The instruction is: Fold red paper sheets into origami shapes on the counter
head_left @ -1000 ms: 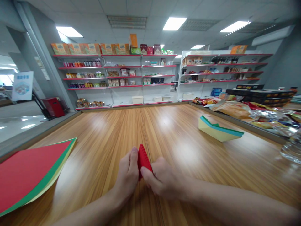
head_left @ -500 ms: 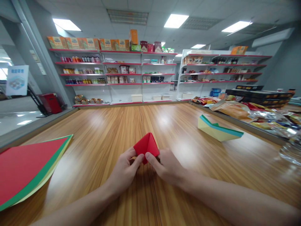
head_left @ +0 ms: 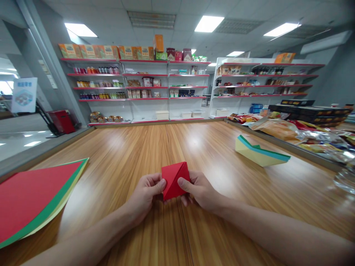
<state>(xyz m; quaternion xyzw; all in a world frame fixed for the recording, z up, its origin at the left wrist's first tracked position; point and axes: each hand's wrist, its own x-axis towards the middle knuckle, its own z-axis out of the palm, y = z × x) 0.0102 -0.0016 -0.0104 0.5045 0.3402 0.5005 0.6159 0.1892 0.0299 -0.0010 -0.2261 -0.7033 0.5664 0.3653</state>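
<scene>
A small piece of folded red paper (head_left: 175, 180) is held between both hands, just above the wooden table (head_left: 133, 147). A diagonal fold edge runs across its face. My left hand (head_left: 148, 192) pinches its left side, thumb on the front. On the right side, my right hand (head_left: 200, 189) grips it with the thumb on the front and fingers behind, partly hidden. To the right on the table rest folded paper boats (head_left: 257, 153) in yellow, blue and green, nested together. Sheets of coloured paper (head_left: 36, 195), red on top with green and yellow below, lie at the left.
Packaged snacks (head_left: 280, 131) and dark boxes (head_left: 307, 112) are piled along the right edge. A clear plastic item (head_left: 345, 179) sits at the far right. Shelves (head_left: 146, 75) with goods stand beyond the table, and a sign (head_left: 24, 95) is at the left.
The red paper has turned from a diamond with an opened middle to a flatter, squarer shape with a diagonal edge. Both hands have moved apart slightly to its sides.
</scene>
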